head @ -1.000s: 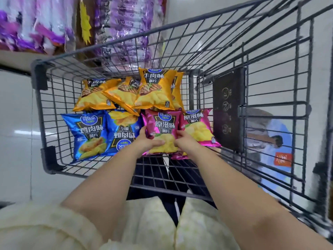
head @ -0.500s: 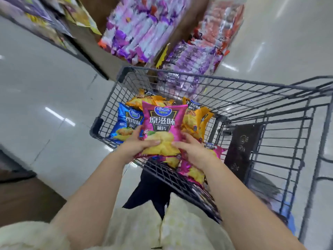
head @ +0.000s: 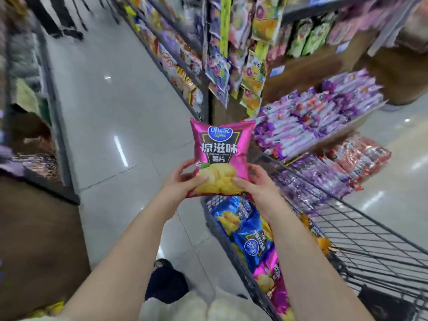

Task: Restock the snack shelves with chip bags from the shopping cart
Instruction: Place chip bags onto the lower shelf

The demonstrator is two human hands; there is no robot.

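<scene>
pink chip bag (head: 220,154) upright, long axis vertical, left hand (head: 183,181), right hand (head: 254,184) gripping bottom

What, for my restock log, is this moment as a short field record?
held item: pink chip bag, upright, out of the cart
left hand: grips the bag's lower left edge
right hand: grips its lower right edge
cart: wire, holds blue chip bags and another pink bag
nearby: shelf of purple packs to the right
</scene>
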